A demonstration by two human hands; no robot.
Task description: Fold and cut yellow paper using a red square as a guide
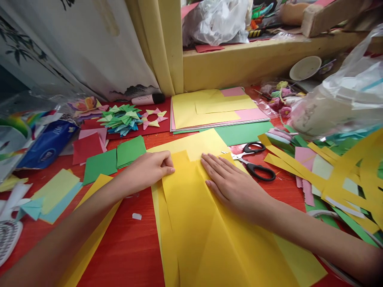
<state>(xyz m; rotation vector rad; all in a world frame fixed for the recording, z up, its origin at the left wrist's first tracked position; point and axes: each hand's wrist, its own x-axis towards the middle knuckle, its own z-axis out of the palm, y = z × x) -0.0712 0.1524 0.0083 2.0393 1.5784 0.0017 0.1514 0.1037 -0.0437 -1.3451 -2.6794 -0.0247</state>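
A large sheet of yellow paper lies in front of me, part of it folded or lapped over, on paler yellow sheets. My left hand is closed at its upper left edge, thumb and finger pinching the paper there. My right hand lies flat on the sheet's upper right part, fingers stretched out and pressing it down. Just beyond the right fingertips are black-handled scissors, partly open. Green paper squares lie beside my left wrist.
Behind stand a stack of coloured paper, folded paper stars and a marker. Yellow paper strips and scraps heap up on the right, near a bagged white tub. A blue packet and a hairbrush are left.
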